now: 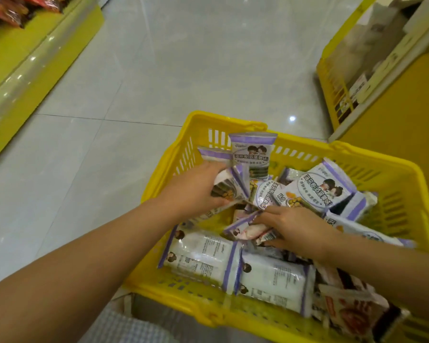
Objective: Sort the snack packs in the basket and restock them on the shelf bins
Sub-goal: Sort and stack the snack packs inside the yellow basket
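Observation:
A yellow plastic basket (391, 174) sits in front of me, filled with several white-and-purple snack packs (273, 278). My left hand (196, 186) grips a fanned bunch of these purple packs (252, 157), raised above the basket's left side. My right hand (292, 229) reaches into the middle of the basket and pinches a small pink-and-white pack (248, 232). A brown-and-red snack pack (352, 310) lies at the basket's near right corner.
A yellow shelf base (22, 78) with red packets on top runs along the left. Another yellow basket (332, 78) holding cardboard boxes stands at the right by a yellow shelf unit (406, 125). Grey tiled floor (183, 58) lies between them.

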Available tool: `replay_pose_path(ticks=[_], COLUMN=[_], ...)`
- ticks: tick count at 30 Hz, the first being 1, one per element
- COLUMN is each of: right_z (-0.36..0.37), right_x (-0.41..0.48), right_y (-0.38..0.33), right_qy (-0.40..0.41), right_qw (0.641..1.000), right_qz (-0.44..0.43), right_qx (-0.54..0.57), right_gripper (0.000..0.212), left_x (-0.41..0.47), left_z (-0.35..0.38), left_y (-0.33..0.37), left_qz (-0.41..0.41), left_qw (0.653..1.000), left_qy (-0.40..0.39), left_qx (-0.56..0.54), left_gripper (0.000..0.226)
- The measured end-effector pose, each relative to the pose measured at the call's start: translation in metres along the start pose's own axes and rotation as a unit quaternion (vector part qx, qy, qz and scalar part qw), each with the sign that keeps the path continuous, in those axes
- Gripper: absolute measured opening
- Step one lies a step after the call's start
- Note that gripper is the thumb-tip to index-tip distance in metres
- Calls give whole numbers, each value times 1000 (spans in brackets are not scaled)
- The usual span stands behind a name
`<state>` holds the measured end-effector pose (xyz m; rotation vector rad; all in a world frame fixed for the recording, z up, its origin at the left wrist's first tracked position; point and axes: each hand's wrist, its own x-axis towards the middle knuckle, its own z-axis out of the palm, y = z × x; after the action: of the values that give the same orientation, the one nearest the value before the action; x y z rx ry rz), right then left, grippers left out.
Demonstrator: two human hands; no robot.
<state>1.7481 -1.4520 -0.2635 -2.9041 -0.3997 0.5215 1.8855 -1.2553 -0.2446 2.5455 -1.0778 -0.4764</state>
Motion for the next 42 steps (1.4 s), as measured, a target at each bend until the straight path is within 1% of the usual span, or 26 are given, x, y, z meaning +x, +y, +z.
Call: replay_pose_path(ticks=[2, 4, 7, 9, 12, 14, 18, 20, 22, 23, 25, 26, 28, 30, 31, 32, 34, 36, 38, 40, 42], right_z=[1, 3, 6, 7, 9, 11, 13, 14, 13, 11, 6, 1, -10, -23, -31, -39, -53, -66, -74, -77, -76], right_x=[-8, -12, -10, -10, -10, -11, -12, -11, -10, -10, -8, -8, -10, -14, -17, -20, -29, -38, -46, -54, -60], right_y=[6, 10, 12, 13, 15, 16, 15, 16, 17, 17, 16, 14, 9, 4, 2, 3, 6, 9, 11, 9, 5], right_qy=[-11, -17, -14, -15, -14, -9, -5, -10, -28, -41, -59, -54, -16, 10, 7, -6, -62, -133, -217, -325, -430], right_qw=[1000, 1000, 1000, 1000, 1000, 1000, 1000, 1000, 999, 999, 997, 996, 992, 984, 981, 977, 970, 967, 956, 932, 893], right_qz=[14, 22, 18, 15, 8, 1, -1, 0, 3, 4, 1, -1, -4, -1, 6, 16, 33, 48, 72, 86, 89], right_qx=[-7, -1, 5, 6, 7, 6, 4, 9, 20, 27, 45, 66, 127, 176, 195, 214, 233, 212, 183, 138, 95], right_gripper=[48, 49, 48, 49, 50, 50, 53, 56, 58, 57, 51, 46, 38, 33, 32, 32, 32, 34, 39, 40, 34], left_x=[8, 17, 29, 36, 39, 37, 36, 36, 33, 31, 28, 26, 25, 27, 27, 28, 28, 27, 27, 26, 25], left_z=[10, 18, 29, 36, 53, 62, 63, 63, 62, 62, 62, 63, 64, 62, 61, 60, 60, 63, 65, 64, 64], left_y=[2, 5, 9, 12, 11, 3, -11, -13, -14, -14, -12, -10, -8, -8, -10, -11, -13, -12, -14, -16, -17], left_qz=[-11, 4, 42, 66, 108, 111, 57, 34, 27, 32, 56, 73, 106, 125, 133, 139, 140, 141, 144, 147, 157], left_qw=[990, 972, 948, 937, 927, 924, 930, 923, 915, 918, 932, 936, 940, 948, 952, 956, 959, 958, 958, 964, 968], left_qy=[-72, -120, -150, -149, -125, -133, -245, -300, -328, -321, -274, -246, -195, -147, -124, -107, -96, -107, -117, -111, -94], left_qx=[122, 204, 278, 309, 337, 342, 267, 238, 233, 231, 232, 241, 259, 252, 245, 237, 227, 227, 218, 192, 173], left_gripper=[69, 66, 70, 74, 69, 66, 85, 95, 98, 97, 91, 88, 81, 74, 71, 70, 72, 76, 78, 77, 76])
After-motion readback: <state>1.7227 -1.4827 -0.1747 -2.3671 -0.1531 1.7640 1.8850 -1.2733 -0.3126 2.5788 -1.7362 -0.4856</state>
